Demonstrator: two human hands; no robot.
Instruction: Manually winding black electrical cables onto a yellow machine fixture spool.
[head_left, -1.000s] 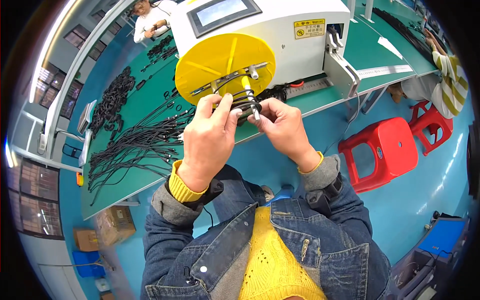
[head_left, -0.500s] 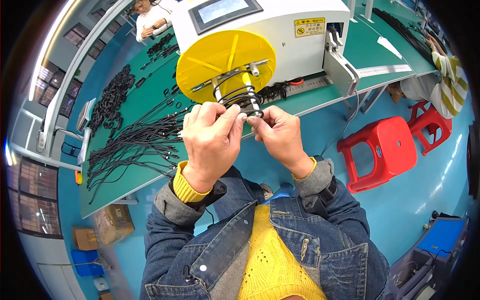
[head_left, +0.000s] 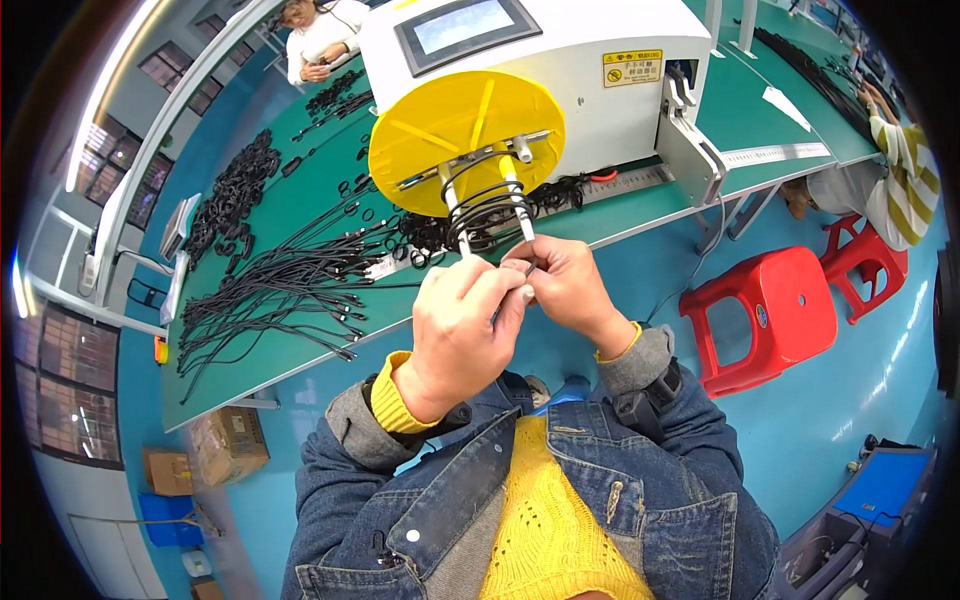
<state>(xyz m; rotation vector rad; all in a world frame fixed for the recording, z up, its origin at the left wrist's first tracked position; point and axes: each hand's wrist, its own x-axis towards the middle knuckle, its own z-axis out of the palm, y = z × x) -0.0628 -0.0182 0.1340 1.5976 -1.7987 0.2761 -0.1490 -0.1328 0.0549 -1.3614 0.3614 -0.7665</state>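
Observation:
A black cable (head_left: pixel 490 207) is looped in several turns round two white pegs that stand out from a yellow disc (head_left: pixel 415 145). Just below the pegs' tips, my left hand (head_left: pixel 460 330) and my right hand (head_left: pixel 575 285) meet, fingers pinched together. A short dark piece of the cable shows between the fingertips of both hands; its end is mostly hidden by them. The disc sits on the front of a white winding machine (head_left: pixel 590 110) with a screen (head_left: pixel 465 28) on top.
Bundles of black cables (head_left: pixel 270 300) and a heap of black parts (head_left: pixel 235 190) cover the left of the green table (head_left: pixel 240 375). Red stools (head_left: pixel 765 320) stand at the right. Two other people work beyond the table. Cardboard boxes (head_left: pixel 230 445) lie on the floor at left.
Both hands have drawn back from the pegs toward my body, still pinched together on the cable. The coil on the pegs shows more fully. The whole view has shifted slightly.

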